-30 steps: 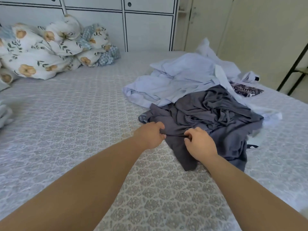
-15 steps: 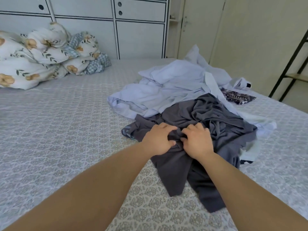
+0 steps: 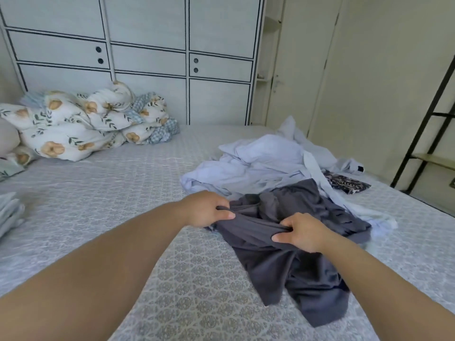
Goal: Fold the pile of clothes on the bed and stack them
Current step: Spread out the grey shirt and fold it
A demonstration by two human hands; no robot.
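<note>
Both hands have drawn apart along the top edge of the dark grey garment (image 3: 290, 262), where half a second ago they were bunched together at its middle. The left hand (image 3: 209, 210) pinches the edge with curled fingers and thumb; the right hand (image 3: 300, 232) does the same a little further along, thumb over a fold of cloth. Between them the edge now runs as a short taut band, and the two lower ends of the garment hang toward the person, lying flat on the patterned bed (image 3: 192, 291). More of the grey cloth has come off the pile than a second ago, though its far part lies crumpled against the pale blue clothes (image 3: 261, 166), touching them.

This reads as the start of spreading the garment out for its first fold; nothing of it is folded yet. The rest of the pile waits behind it, with a small dark patterned piece (image 3: 347, 183) just beside the blue heap on its right. At the left edge of the view lies a pale folded stack (image 3: 9, 212), well apart from the pile, and a floral quilt (image 3: 81, 121) is heaped at the head of the bed
</note>
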